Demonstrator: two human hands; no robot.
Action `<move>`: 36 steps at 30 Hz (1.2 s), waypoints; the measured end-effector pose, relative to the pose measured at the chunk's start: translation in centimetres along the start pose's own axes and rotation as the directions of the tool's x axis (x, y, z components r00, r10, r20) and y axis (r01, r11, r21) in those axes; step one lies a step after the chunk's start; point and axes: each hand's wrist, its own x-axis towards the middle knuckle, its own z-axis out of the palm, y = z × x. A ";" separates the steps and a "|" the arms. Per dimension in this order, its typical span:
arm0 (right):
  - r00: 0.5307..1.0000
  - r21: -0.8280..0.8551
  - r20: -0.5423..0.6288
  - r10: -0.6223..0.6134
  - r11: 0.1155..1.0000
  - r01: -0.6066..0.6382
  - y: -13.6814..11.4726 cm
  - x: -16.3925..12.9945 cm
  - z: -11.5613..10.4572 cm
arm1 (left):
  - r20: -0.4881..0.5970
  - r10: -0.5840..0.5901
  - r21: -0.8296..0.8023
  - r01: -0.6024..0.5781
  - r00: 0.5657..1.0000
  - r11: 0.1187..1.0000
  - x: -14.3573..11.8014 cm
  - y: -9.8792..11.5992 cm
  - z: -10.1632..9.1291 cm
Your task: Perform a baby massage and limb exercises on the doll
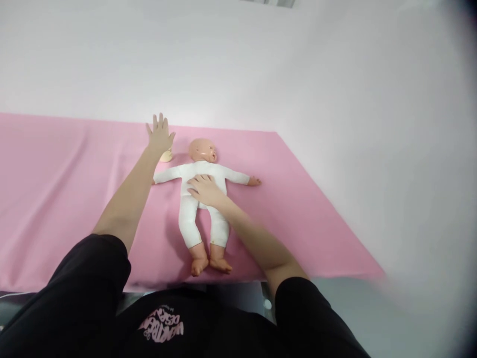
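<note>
Right hand (204, 190) lying flat, fingers open, on doll (201, 199) at the pink desk's (55, 199) middle, left hand (160, 134) spreading open fingers over a cream object (166, 156) near the far edge

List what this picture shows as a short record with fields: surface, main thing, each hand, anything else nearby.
surface: pink sheet spread flat, white wall behind
main thing: baby doll in a white bodysuit, lying face up, arms out to the sides, bare feet toward the camera
right hand: palm flat on the doll's belly
left hand: open, fingers spread, reaching past the doll's arm, over a small cream object
cream object: partly hidden by the hand, cannot tell what it is
person: black sleeves
</note>
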 end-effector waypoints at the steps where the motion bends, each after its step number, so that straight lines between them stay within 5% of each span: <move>1: 1.000 -0.013 -0.003 0.002 1.000 -0.002 -0.1 0.0 0.0 | -0.034 0.029 0.027 -0.028 0.999 0.999 -0.3 0.6 0.5; 3: 1.000 -0.045 -0.009 0.000 0.999 -0.001 -0.4 0.1 0.0 | -0.086 0.121 0.035 -0.118 0.989 0.992 -1.2 2.8 2.2; 8: 1.000 -0.152 -0.006 0.024 0.988 -0.025 -1.2 -0.1 0.3 | 0.160 0.308 -0.127 -0.290 0.938 0.949 -2.6 9.5 8.2; 12: 0.999 -0.173 0.023 0.032 0.985 -0.027 -1.2 -0.1 0.3 | 0.174 0.223 -0.067 -0.215 0.959 0.974 -2.2 11.4 11.0; 15: 1.000 -0.093 0.006 0.001 0.996 -0.001 -0.1 0.2 0.2 | 0.079 0.170 -0.077 -0.164 0.982 0.983 -1.9 10.6 11.3; 19: 0.991 0.266 -0.131 0.006 0.963 0.030 2.8 1.5 0.1 | -0.021 0.136 -0.233 -0.137 0.990 0.963 -2.2 7.5 11.7; 24: 0.827 0.489 -0.520 0.215 0.869 0.081 7.3 5.1 1.1 | -0.123 0.209 -0.407 -0.242 0.970 0.881 -2.2 3.0 13.0; 32: 0.914 0.591 -0.374 0.157 0.800 0.104 12.2 12.8 2.9 | -0.145 0.190 -0.563 -0.239 0.971 0.791 -0.2 1.2 15.5; 36: 0.886 0.742 -0.371 0.278 0.662 0.103 13.7 13.5 3.8 | -0.147 0.153 -0.633 -0.212 0.977 0.744 -0.5 0.4 16.1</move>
